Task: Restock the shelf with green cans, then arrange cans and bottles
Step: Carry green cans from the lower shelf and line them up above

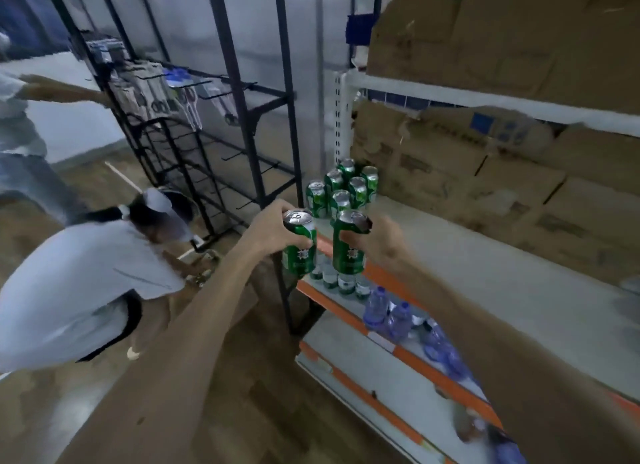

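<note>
Ok, left hand [273, 229] gripped one green can [300, 252] upright, right hand [382, 243] gripped a second can [348, 247], the two cans just beside each other. Stocked cans [341, 189] stood on the shelf [485, 273] just beyond both hands; water bottles [384, 309] sat below the right hand.

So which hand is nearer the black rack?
Left. The left hand is just beside the black rack; the right hand is farther right, at the shelf edge.
</note>
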